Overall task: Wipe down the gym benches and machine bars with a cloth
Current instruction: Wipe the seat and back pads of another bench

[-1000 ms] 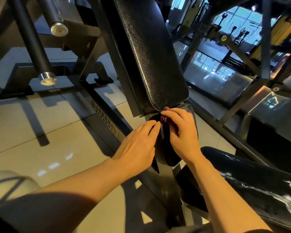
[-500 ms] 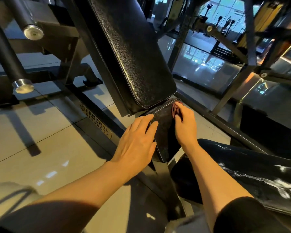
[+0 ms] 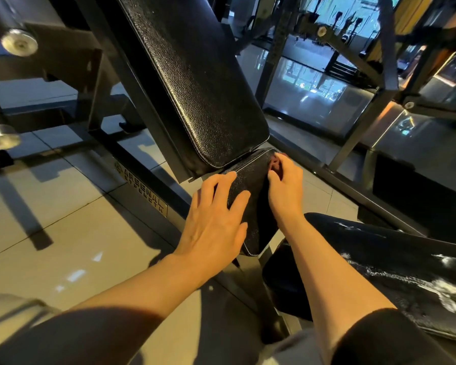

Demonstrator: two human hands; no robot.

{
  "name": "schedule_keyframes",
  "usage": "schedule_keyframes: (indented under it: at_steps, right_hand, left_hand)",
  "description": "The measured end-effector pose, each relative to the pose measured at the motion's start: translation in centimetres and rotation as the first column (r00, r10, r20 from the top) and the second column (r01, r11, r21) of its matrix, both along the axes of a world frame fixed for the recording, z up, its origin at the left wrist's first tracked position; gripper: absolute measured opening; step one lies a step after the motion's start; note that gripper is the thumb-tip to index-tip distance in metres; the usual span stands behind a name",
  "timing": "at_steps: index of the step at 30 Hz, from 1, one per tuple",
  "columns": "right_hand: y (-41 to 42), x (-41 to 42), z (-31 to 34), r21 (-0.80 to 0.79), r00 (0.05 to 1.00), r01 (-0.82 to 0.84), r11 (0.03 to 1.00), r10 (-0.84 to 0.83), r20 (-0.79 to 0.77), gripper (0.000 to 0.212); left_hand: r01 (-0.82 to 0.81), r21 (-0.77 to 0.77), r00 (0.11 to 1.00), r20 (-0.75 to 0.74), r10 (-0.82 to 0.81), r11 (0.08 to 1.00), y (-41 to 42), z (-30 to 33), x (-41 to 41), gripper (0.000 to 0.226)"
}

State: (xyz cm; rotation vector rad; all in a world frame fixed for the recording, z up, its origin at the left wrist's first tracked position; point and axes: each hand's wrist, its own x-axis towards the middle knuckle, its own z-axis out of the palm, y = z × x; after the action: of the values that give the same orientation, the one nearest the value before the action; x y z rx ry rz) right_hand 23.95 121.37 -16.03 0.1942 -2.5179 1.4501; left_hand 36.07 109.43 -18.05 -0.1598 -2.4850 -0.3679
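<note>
A black textured back pad (image 3: 195, 83) slopes up from a small black seat pad (image 3: 253, 196) on a dark steel frame. My left hand (image 3: 213, 219) lies flat on the seat pad's left side with its fingers spread. My right hand (image 3: 284, 185) is on the pad's right edge, and its curled fingers press a small reddish-brown cloth (image 3: 275, 162) against the top corner. Most of the cloth is hidden under the fingers.
A second glossy black pad (image 3: 379, 262) with whitish wet streaks sits under my right forearm. Two steel-capped bars (image 3: 19, 43) (image 3: 2, 139) jut out at the upper left. A frame beam with a brand plate (image 3: 142, 188) crosses the tiled floor. More frames stand at the right.
My hands have drawn apart on the seat pad: the right one moved to its top right corner with the cloth, the left one spread flat on the left side.
</note>
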Motion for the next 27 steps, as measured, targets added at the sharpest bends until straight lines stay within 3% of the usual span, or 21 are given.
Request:
schedule_keyframes:
  at_steps: [4, 6, 9, 11, 15, 21, 24, 27]
  right_hand:
    - [-0.9, 1.6, 1.0, 0.181, 0.923, -0.257, 0.949, 0.297, -0.246, 0.045]
    - [-0.2, 0.4, 0.6, 0.146, 0.962, -0.173, 0.974, 0.199, -0.186, 0.045]
    - [0.3, -0.6, 0.1, 0.021, 0.998, 0.059, 0.998, -0.060, 0.034, 0.043]
    - [-0.3, -0.2, 0.3, 0.021, 0.999, 0.025, 0.999, -0.025, 0.025, 0.041]
    - [-0.9, 1.1, 0.6, 0.154, 0.952, -0.218, 0.964, 0.244, -0.184, 0.044]
    - [0.2, -0.7, -0.1, 0.017, 1.000, 0.026, 1.000, -0.026, 0.012, 0.043]
    - [-0.6, -0.2, 0.7, 0.023, 0.994, -0.092, 0.995, 0.093, -0.065, 0.040]
    - [-1.0, -0.3, 1.1, 0.126, 0.968, -0.177, 0.976, 0.196, -0.156, 0.042]
  left_hand:
    - [-0.023, -0.020, 1.000, 0.005, 0.023, 1.000, 0.4, 0.0, -0.1, 0.054]
    - [-0.028, -0.028, 1.000, 0.014, 0.028, 0.999, 0.6, -0.1, 0.0, 0.054]
    - [-0.023, -0.033, 0.999, 0.022, 0.024, 0.999, 0.6, -0.1, 0.0, 0.054]
    - [-0.016, -0.044, 1.000, 0.025, 0.017, 0.999, 0.5, -0.2, 0.0, 0.054]
    - [-0.021, -0.058, 0.999, 0.026, 0.022, 0.998, 0.3, -0.2, -0.3, 0.053]
    - [-0.014, -0.034, 1.000, 0.020, 0.014, 0.999, 0.5, -0.4, -0.2, 0.051]
    - [-0.016, -0.045, 1.000, 0.019, 0.017, 0.999, 0.5, -0.3, -0.4, 0.052]
    - [-0.026, -0.052, 0.999, 0.018, 0.027, 0.998, 0.5, -0.4, -0.6, 0.052]
